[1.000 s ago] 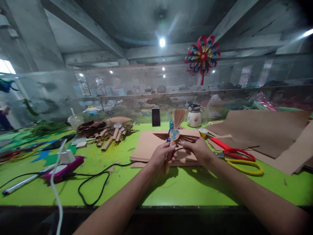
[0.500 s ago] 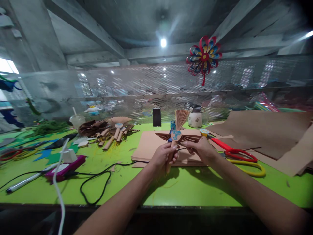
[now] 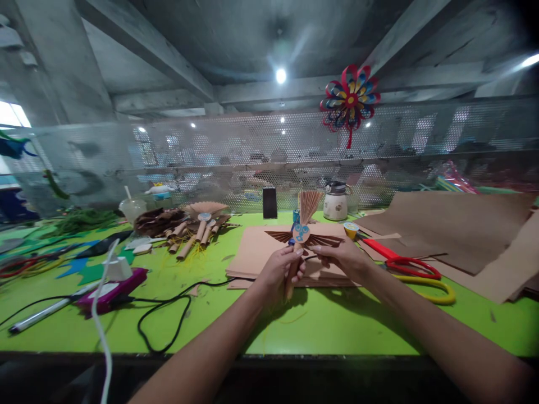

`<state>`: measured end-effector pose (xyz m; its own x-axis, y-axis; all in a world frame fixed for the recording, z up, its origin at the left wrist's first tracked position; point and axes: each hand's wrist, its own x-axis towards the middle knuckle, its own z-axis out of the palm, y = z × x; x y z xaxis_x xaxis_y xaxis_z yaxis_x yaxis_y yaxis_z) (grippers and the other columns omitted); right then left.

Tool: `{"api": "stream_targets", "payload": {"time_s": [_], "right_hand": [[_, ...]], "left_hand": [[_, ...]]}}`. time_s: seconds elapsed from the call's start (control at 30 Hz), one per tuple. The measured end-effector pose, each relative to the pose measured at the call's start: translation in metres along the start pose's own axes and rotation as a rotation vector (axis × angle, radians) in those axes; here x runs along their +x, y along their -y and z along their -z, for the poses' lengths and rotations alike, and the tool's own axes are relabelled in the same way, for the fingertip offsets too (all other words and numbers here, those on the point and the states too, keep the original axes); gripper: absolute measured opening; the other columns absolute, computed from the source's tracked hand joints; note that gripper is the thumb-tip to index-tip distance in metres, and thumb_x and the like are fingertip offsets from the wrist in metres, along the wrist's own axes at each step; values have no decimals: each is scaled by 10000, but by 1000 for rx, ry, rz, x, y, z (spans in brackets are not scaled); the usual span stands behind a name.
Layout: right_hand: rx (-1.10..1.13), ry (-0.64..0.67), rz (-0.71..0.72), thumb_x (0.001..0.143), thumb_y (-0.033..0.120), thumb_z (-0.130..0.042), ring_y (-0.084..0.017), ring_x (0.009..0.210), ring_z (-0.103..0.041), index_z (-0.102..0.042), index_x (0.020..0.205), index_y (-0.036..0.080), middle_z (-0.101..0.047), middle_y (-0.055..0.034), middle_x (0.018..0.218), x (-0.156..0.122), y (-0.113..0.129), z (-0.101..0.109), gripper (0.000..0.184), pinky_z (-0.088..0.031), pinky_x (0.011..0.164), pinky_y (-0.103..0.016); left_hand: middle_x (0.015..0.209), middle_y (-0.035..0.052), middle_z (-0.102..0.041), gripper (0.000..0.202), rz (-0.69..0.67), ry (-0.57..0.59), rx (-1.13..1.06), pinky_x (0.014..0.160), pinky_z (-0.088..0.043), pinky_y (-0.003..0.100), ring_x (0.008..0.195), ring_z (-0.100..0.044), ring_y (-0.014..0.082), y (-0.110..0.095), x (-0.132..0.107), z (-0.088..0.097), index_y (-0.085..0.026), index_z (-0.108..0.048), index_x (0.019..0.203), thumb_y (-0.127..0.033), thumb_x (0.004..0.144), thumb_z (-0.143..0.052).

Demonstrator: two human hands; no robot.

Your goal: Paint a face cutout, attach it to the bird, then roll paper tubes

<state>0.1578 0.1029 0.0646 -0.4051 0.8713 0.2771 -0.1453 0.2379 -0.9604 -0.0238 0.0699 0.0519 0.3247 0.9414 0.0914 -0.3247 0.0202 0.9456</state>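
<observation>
A brown paper bird [image 3: 302,233] with a pleated fan tail, spread pleated wings and a round blue face is held upright over a stack of brown paper sheets [image 3: 256,252]. My left hand [image 3: 278,272] is closed around its rolled paper body from the left. My right hand [image 3: 343,259] pinches the bird's right wing from the right. Both hands hover just above the green table [image 3: 320,325].
Red and yellow scissors [image 3: 404,268] lie right of my hands beside large brown sheets [image 3: 463,224]. Several finished paper birds [image 3: 193,224] sit at the back left. A purple glue gun stand [image 3: 110,287] with black cable [image 3: 164,314] lies left. A jar [image 3: 336,200] and phone [image 3: 269,202] stand behind.
Both hands keep hold of the paper bird; it shifted slightly right and back again with small hand adjustments.
</observation>
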Motion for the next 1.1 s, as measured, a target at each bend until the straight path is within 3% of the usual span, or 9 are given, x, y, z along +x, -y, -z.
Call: {"api": "stream_targets", "payload": {"time_s": [0.23, 0.43, 0.57, 0.77, 0.83, 0.93, 1.1], "right_hand": [[96, -63, -19, 682, 421, -765, -111, 588, -503, -670, 699, 123, -593, -19, 648, 3, 3, 7, 313, -409, 577, -261], [88, -196, 47, 723, 509, -716, -129, 623, -524, -680, 756, 122, -637, -55, 718, 7, 2, 9, 390, -423, 563, -256], [124, -337, -22, 634, 603, -749, -115, 541, -514, -651, 668, 130, -622, -45, 631, 11, -2, 8, 485, -421, 519, -252], [160, -418, 3, 663, 742, -624, -109, 477, -498, -634, 589, 138, -612, -58, 604, 12, -6, 9, 610, -413, 480, -259], [97, -376, -13, 674, 736, -619, -109, 475, -490, -631, 580, 135, -597, -52, 581, 11, -8, 6, 609, -401, 481, -259], [-84, -155, -29, 734, 681, -609, -117, 512, -498, -646, 615, 127, -588, -44, 591, 6, -11, -4, 567, -410, 528, -267], [-420, 178, 70, 778, 538, -647, -139, 614, -504, -669, 708, 156, -585, -26, 669, -5, -18, -29, 389, -399, 578, -274]], "left_hand": [[634, 8, -576, 227, -28, -17, -30, 431, -323, 141, 495, -499, 76, 1, 3, 6, -150, -555, 891, -326, 782, -648], [644, 4, -569, 209, -21, -68, -39, 443, -356, 156, 495, -498, 81, 0, 4, 6, -154, -564, 905, -312, 787, -635], [659, 12, -576, 179, -42, -103, -57, 469, -382, 162, 518, -518, 86, -3, 3, 4, -154, -562, 900, -302, 811, -612], [718, 50, -629, 194, -143, -167, -60, 553, -457, 211, 608, -593, 128, 0, 6, 8, -158, -536, 848, -311, 803, -646], [785, 85, -669, 201, -168, -197, -35, 618, -482, 228, 687, -630, 148, 3, 9, 12, -156, -535, 875, -316, 815, -642], [862, 106, -694, 234, -186, -232, -9, 650, -483, 217, 785, -648, 157, 6, 12, 16, -159, -544, 943, -322, 815, -653], [814, 60, -677, 339, -150, -176, -95, 578, -501, 268, 599, -621, 149, 5, 11, 10, -181, -528, 925, -390, 740, -721]]}}
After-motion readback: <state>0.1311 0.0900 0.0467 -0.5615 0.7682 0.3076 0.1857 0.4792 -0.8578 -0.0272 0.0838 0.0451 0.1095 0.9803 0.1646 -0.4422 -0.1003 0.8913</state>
